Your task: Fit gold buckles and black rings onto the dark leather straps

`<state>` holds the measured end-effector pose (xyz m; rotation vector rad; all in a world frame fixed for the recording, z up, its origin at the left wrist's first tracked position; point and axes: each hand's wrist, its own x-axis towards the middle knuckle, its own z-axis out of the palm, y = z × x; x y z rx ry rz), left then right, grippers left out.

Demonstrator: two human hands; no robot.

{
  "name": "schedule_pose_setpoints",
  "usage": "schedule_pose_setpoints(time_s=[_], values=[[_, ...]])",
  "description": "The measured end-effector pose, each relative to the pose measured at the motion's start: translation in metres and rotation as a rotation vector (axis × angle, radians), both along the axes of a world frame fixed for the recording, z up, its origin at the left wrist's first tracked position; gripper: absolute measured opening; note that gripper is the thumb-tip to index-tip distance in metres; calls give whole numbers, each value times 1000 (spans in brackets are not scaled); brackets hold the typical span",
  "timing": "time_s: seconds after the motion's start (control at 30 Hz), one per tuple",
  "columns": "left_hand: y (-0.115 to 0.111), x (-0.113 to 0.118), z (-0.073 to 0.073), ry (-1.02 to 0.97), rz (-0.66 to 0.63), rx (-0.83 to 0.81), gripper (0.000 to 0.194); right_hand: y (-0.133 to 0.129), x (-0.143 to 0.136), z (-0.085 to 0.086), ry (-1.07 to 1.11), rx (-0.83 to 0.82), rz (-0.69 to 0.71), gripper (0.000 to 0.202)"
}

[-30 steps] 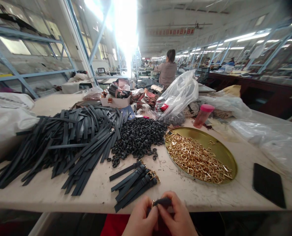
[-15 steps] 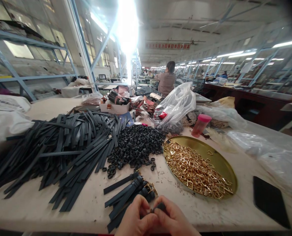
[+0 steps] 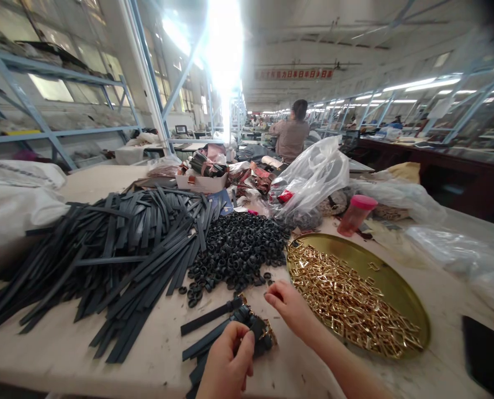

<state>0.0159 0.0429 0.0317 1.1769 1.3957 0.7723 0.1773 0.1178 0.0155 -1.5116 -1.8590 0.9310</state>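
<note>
My left hand (image 3: 231, 359) is closed in a pinch at the front of the table, over finished-looking black straps with gold buckles (image 3: 214, 339). Whatever sits between its fingertips is hidden. Just beyond it, to the right, my right hand (image 3: 288, 309) reaches forward above the tabletop. Its fingers are bent, thumb and fingertips close together, and I cannot make out anything in them. A heap of small black loops (image 3: 245, 246) lies ahead of this hand, a few strays near its fingertips. Beside its forearm is a round gold tray (image 3: 415, 296) piled with gold rectangular buckles (image 3: 350, 299).
A large pile of flat black strips (image 3: 134, 238) covers the left side. Behind stand a pink-lidded jar (image 3: 357, 215), a clear plastic bag (image 3: 315, 177) and a white box (image 3: 201, 182). A dark flat slab (image 3: 488, 352) lies at right. A person (image 3: 292, 133) works farther back.
My hands were together at the front edge, around a small black piece. The right hand has gone forward toward the loops; the left stays low. The view has shifted slightly.
</note>
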Motion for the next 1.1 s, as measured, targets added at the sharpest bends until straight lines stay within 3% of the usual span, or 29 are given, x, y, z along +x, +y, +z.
schedule_pose_setpoints(time_s=[0.07, 0.13, 0.2, 0.27, 0.43, 0.63, 0.8, 0.97, 1.1], values=[[-2, 3, 6, 36, 40, 80, 24, -24, -3, 13, 137, -85, 27, 24], [-6, 6, 10, 96, 39, 140, 23, -48, -7, 22, 444, -233, 20, 29], [-11, 9, 12, 173, 1, 169, 22, -67, -10, 24, 751, -335, -36, 29], [-17, 10, 12, 234, -46, 171, 20, -78, -11, 21, 889, -336, -87, 29], [-29, 8, 17, 163, -110, 83, 18, -89, -13, 12, 891, -396, -56, 32], [-41, 4, 29, -14, -177, 99, 11, -102, -19, 18, 890, -383, -88, 32], [-45, 1, 27, -142, -174, 31, 14, -115, -24, 18, 1082, -435, -38, 44], [-46, 0, 28, -77, -207, 20, 19, -119, -23, 11, 1123, -579, -6, 31], [-45, -1, 35, 171, -213, 48, 23, -117, -19, 7, 1094, -672, 40, 41]])
